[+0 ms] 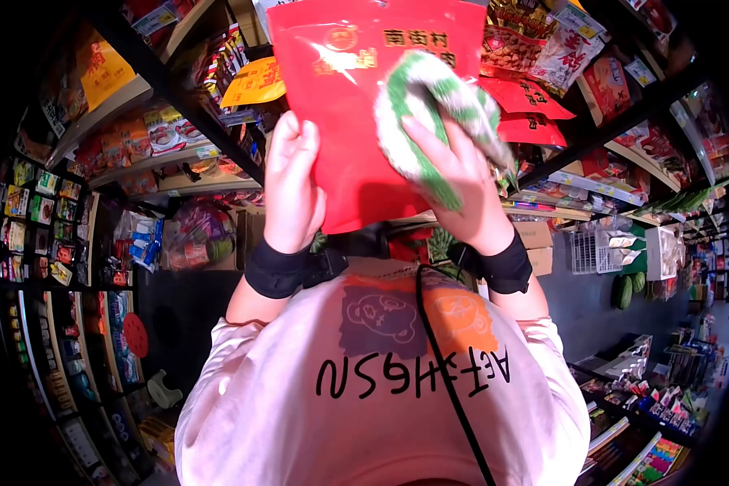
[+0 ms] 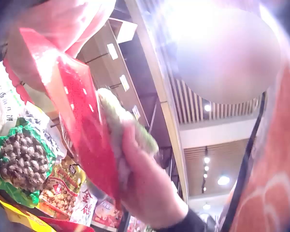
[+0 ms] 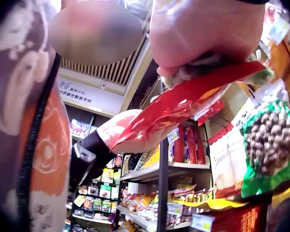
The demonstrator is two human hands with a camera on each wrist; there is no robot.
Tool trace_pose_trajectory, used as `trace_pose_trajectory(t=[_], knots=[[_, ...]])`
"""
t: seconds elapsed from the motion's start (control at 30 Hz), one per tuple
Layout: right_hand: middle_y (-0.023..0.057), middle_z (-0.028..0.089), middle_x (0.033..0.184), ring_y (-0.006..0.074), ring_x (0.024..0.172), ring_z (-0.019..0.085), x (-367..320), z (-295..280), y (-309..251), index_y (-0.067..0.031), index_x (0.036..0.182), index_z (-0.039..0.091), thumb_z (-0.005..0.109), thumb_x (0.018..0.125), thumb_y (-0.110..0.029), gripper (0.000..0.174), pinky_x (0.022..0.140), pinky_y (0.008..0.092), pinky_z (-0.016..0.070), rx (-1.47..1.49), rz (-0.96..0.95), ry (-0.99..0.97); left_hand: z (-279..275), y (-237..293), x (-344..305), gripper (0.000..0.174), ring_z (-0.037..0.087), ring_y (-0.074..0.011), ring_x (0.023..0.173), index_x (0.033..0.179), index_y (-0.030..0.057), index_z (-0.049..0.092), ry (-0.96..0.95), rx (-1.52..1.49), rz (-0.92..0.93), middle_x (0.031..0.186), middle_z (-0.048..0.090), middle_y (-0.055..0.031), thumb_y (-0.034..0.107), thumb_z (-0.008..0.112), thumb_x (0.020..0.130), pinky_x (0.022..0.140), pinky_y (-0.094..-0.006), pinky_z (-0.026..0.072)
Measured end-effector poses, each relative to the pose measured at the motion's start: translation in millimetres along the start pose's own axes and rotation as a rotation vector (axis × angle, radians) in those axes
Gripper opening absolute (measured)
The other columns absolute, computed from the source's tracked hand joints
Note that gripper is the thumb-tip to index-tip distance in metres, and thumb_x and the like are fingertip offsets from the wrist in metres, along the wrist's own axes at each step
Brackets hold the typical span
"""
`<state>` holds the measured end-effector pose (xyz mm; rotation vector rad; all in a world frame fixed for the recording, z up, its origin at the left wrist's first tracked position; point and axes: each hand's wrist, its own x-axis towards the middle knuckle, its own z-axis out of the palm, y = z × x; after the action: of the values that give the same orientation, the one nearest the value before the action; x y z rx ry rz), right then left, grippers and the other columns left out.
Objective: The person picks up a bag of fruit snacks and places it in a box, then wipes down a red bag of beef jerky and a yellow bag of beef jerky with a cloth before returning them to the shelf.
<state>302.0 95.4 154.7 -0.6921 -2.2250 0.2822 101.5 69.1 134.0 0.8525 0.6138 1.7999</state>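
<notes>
A large red packet [image 1: 340, 138] with gold and dark lettering is held up in front of the chest. The left hand [image 1: 293, 182] grips its side edge, thumb on the front face. Against the front of the packet, the right hand [image 1: 462, 178] holds a green-and-white fluffy cloth [image 1: 413, 121], fingers spread over it. In the left wrist view the right hand [image 2: 152, 188] presses the cloth [image 2: 125, 130] on the red packet [image 2: 82, 121]. The right wrist view shows the left hand [image 3: 121, 133] under the packet [image 3: 169, 108].
Shelves of snack packets stand ahead and on both sides, with more red packets [image 1: 526, 101] and a yellow packet [image 1: 255, 83] behind the held one. A white wire basket [image 1: 595, 251] and dark green melons [image 1: 624, 292] are at the right. Another shelf rack [image 1: 44, 219] stands far left.
</notes>
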Motion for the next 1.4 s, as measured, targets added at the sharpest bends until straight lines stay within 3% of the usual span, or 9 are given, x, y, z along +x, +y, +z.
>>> trace_pose_trajectory(t=[0.3, 0.37, 0.5, 0.77, 0.83, 1.03, 1.23, 1.3, 1.4], knots=[[0.0163, 0.038, 0.141, 0.0296, 0.133, 0.034, -81, 33, 63, -0.0040, 0.136, 0.041, 0.057, 0.088, -0.013, 0.052, 0.109, 0.0340, 0.0248, 0.560, 0.387, -0.139, -14, 14, 2, 0.010, 0.051, -0.0052, 0.085, 0.089, 0.0094, 0.044, -0.027, 0.158, 0.094, 0.093, 0.057, -0.0004, 0.013, 0.050, 0.096, 0.082, -0.0238, 0.0418], [0.0098, 0.037, 0.144, 0.0239, 0.133, 0.033, -95, 47, 81, -0.0012, 0.141, 0.032, 0.036, 0.099, -0.040, 0.057, 0.110, 0.0348, 0.0237, 0.919, 0.546, -0.008, -16, 14, 2, 0.010, 0.051, -0.0048, 0.083, 0.088, 0.0096, 0.044, -0.027, 0.137, 0.120, 0.091, 0.057, 0.0001, 0.014, 0.050, 0.096, 0.079, -0.0229, 0.0424], [0.0085, 0.038, 0.143, 0.0233, 0.133, 0.034, -73, 35, 60, -0.0093, 0.142, 0.028, 0.035, 0.098, -0.042, 0.055, 0.111, 0.0414, 0.0258, 1.637, 0.716, 0.343, -27, 8, 7, 0.011, 0.051, -0.0035, 0.078, 0.089, 0.0087, 0.044, -0.073, 0.166, 0.071, 0.088, 0.057, 0.0006, 0.013, 0.050, 0.096, 0.074, -0.0206, 0.0429], [0.0035, 0.060, 0.100, 0.0108, 0.080, 0.059, -52, 33, 40, -0.0064, 0.118, 0.050, 0.065, 0.084, -0.008, 0.037, 0.074, 0.0253, 0.0482, 1.162, 0.692, 0.266, -13, -16, -7, 0.025, 0.052, -0.0115, 0.098, 0.107, 0.0034, 0.045, -0.128, 0.355, 0.141, 0.105, 0.054, -0.0053, 0.011, 0.061, 0.089, 0.088, -0.0269, 0.0426], [0.0015, 0.061, 0.091, 0.0106, 0.081, 0.058, -36, 27, 21, -0.0027, 0.103, 0.055, 0.066, 0.082, -0.004, 0.024, 0.075, 0.0255, 0.0466, 0.952, 0.682, 0.314, -3, -12, -19, 0.059, 0.047, -0.0171, 0.116, 0.128, 0.0023, 0.037, -0.171, 0.378, 0.106, 0.124, 0.048, -0.0101, 0.008, 0.070, 0.079, 0.098, -0.0321, 0.0385], [0.0089, 0.064, 0.088, 0.0145, 0.079, 0.060, -37, 46, 12, 0.0018, 0.108, 0.055, 0.067, 0.080, -0.002, 0.031, 0.076, 0.0275, 0.0471, 0.051, 0.382, 0.425, -2, -15, -24, 0.064, 0.050, -0.0182, 0.114, 0.130, 0.0012, 0.033, -0.068, 0.352, 0.045, 0.123, 0.050, -0.0116, 0.007, 0.071, 0.079, 0.098, -0.0330, 0.0397], [0.0074, 0.062, 0.100, 0.0130, 0.090, 0.059, -43, 39, 12, 0.0032, 0.106, 0.055, 0.061, 0.083, 0.007, 0.023, 0.080, 0.0265, 0.0482, 0.404, 0.366, 0.692, -16, -9, -9, 0.079, 0.046, -0.0281, 0.120, 0.139, -0.0011, 0.026, 0.163, 1.057, 0.662, 0.131, 0.044, -0.0196, 0.008, 0.072, 0.075, 0.102, -0.0372, 0.0359], [0.0093, 0.061, 0.103, 0.0141, 0.090, 0.060, -38, 43, 5, 0.0024, 0.108, 0.054, 0.056, 0.089, 0.000, 0.019, 0.079, 0.0279, 0.0489, 0.287, 0.198, 0.745, -10, -10, -16, 0.088, 0.037, -0.0309, 0.128, 0.142, -0.0016, 0.023, -0.051, 1.061, 0.585, 0.140, 0.035, -0.0193, 0.014, 0.074, 0.073, 0.107, -0.0394, 0.0295], [0.0124, 0.062, 0.102, 0.0271, 0.105, 0.055, -28, 42, -5, 0.0009, 0.112, 0.054, 0.056, 0.085, -0.009, 0.029, 0.088, 0.0371, 0.0459, 0.059, -0.006, 0.172, -32, -43, -28, 0.081, 0.034, -0.0245, 0.130, 0.141, 0.0016, 0.027, -0.357, 0.651, 0.256, 0.142, 0.033, -0.0160, 0.010, 0.073, 0.075, 0.107, -0.0381, 0.0296]])
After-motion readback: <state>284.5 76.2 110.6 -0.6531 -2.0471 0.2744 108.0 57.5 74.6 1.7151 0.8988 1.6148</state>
